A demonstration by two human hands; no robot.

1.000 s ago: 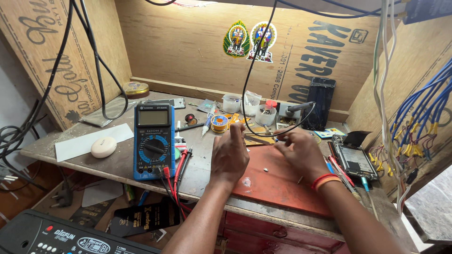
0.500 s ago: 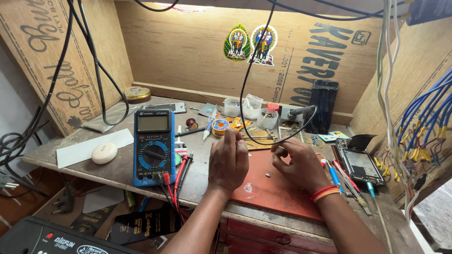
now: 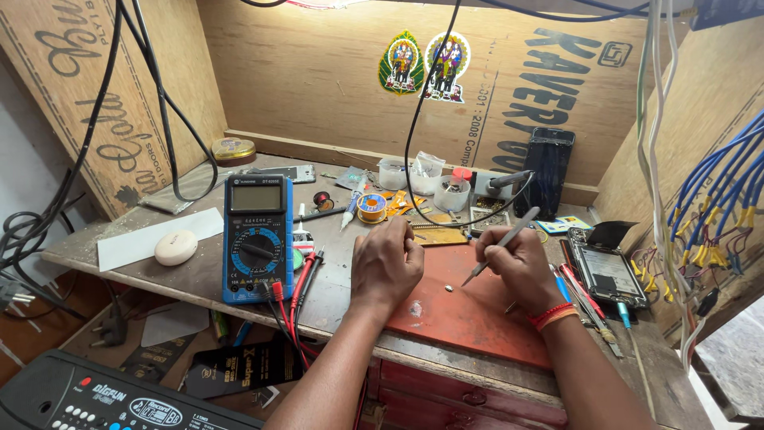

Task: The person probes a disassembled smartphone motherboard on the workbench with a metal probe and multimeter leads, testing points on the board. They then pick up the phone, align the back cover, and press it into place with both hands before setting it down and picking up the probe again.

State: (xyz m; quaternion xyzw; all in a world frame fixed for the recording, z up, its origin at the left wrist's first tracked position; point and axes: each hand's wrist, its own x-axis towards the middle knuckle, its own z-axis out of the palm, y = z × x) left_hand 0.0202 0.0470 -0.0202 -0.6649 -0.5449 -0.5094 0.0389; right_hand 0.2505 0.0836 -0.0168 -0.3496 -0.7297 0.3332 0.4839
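My left hand (image 3: pixel 387 264) rests as a closed fist on the near edge of a red mat (image 3: pixel 469 314); whether it holds anything is hidden. My right hand (image 3: pixel 517 267) grips metal tweezers (image 3: pixel 500 243), their tip pointing down at a tiny pale part (image 3: pixel 449 289) lying on the mat. A small circuit board (image 3: pixel 436 233) lies just beyond both hands.
A blue multimeter (image 3: pixel 256 237) with red and black leads lies left of my hands. A solder spool (image 3: pixel 370 207), small plastic cups (image 3: pixel 414 175), an opened phone (image 3: pixel 609 273) and a black phone (image 3: pixel 547 171) crowd the bench. Black cables (image 3: pixel 422 111) hang overhead.
My right hand has raised the tweezers upright and pulled back to the right. The left hand has curled into a fist at the mat's edge. The camera moved slightly closer.
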